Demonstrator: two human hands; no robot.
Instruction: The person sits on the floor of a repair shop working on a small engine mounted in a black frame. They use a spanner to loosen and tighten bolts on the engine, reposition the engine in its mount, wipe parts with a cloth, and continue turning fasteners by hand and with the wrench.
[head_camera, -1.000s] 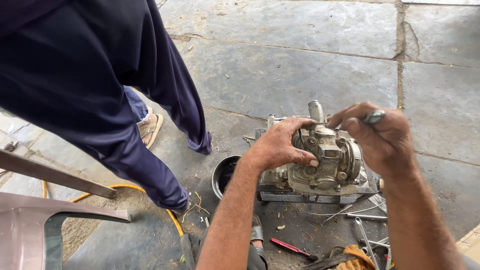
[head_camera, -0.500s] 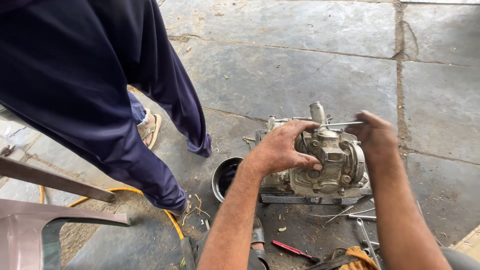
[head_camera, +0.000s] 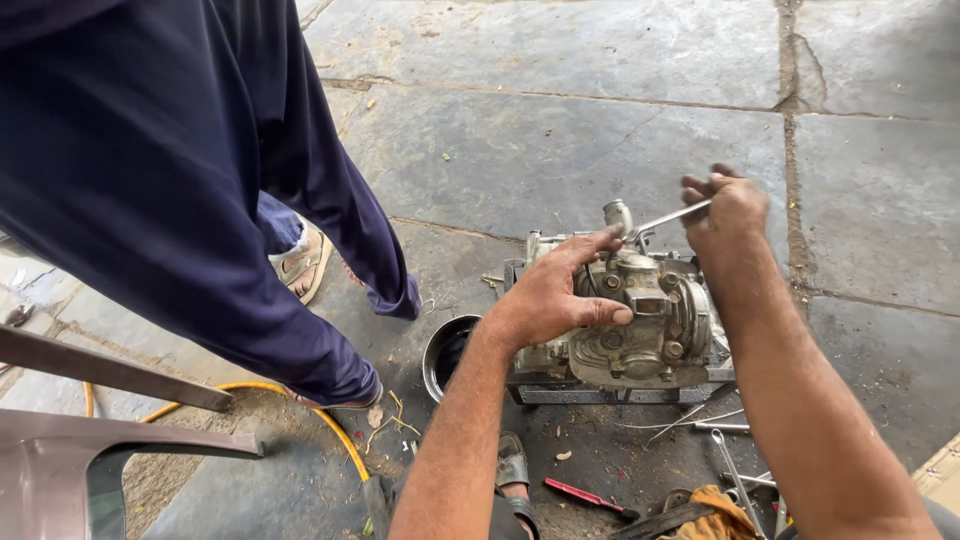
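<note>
In the head view, a grey metal engine block (head_camera: 625, 325) is being steadied on a low metal stand (head_camera: 620, 393) that rests on the stone floor (head_camera: 560, 110). The left hand (head_camera: 555, 290) is being pressed flat over the block's near-left top, fingers spread and thumb laid along the casting; it is resting on the block rather than being closed around anything. A slim metal wrench (head_camera: 668, 217) is being gripped in the closed right hand (head_camera: 728, 213), raised just behind the block, with the tool's far end being held against a fitting on the top of the block, beside a short upright pipe stub (head_camera: 618, 214).

As for progress, the block is being kept in one piece as far as can be seen: the covers and bolts on its near face are in place, so most of the work is judged to be left.

A dark round bowl (head_camera: 445, 352) is being kept just left of the stand. Loose hand tools (head_camera: 735, 470) and a red-handled tool (head_camera: 585, 496) are lying on the floor near the person's knees. To the left, another person's leg in dark blue trousers (head_camera: 180, 190) is standing near a yellow hose (head_camera: 320, 415).
</note>
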